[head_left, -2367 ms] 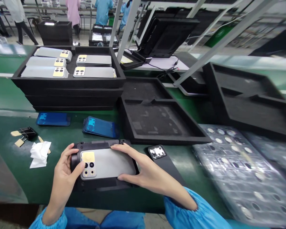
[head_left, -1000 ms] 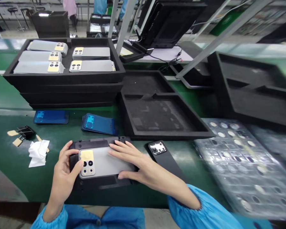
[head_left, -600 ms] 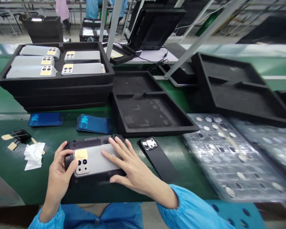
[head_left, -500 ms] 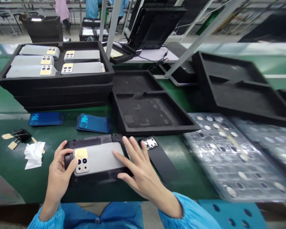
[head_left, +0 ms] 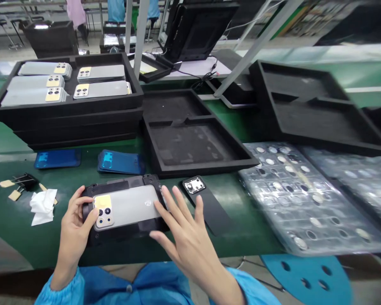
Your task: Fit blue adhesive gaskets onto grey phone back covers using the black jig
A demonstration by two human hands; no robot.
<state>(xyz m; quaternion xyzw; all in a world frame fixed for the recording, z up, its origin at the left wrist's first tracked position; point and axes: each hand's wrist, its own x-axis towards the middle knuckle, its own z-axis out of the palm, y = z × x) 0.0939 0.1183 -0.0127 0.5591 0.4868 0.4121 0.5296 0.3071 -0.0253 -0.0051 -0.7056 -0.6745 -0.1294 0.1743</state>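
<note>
A grey phone back cover (head_left: 131, 205) lies face up in a black fixture (head_left: 92, 237). Yellow film covers part of its camera area. A small round mark shows near the cover's right end. My left hand (head_left: 74, 222) is closed around the fixture's left end, with the thumb at the camera corner. Over the right end, my right hand (head_left: 187, 233) is open with fingers spread; its index fingertip is close to the cover's edge, and I cannot tell if it touches. To the right, a dark back plate (head_left: 209, 207) with a bare camera opening lies on the table.
Stacked black trays (head_left: 82, 114) at the back left hold several grey covers. Blue film sheets (head_left: 122, 163) lie before them. A black tray (head_left: 206, 167) stands in the middle, another tray (head_left: 317, 114) at the right. Clear blister sheets (head_left: 305, 199), a crumpled tissue (head_left: 42, 205) and a binder clip (head_left: 28, 181) also lie here.
The right index finger has shifted toward the cover's right edge, and the round mark now shows. The left hand keeps its hold. The whole view has shifted slightly.
</note>
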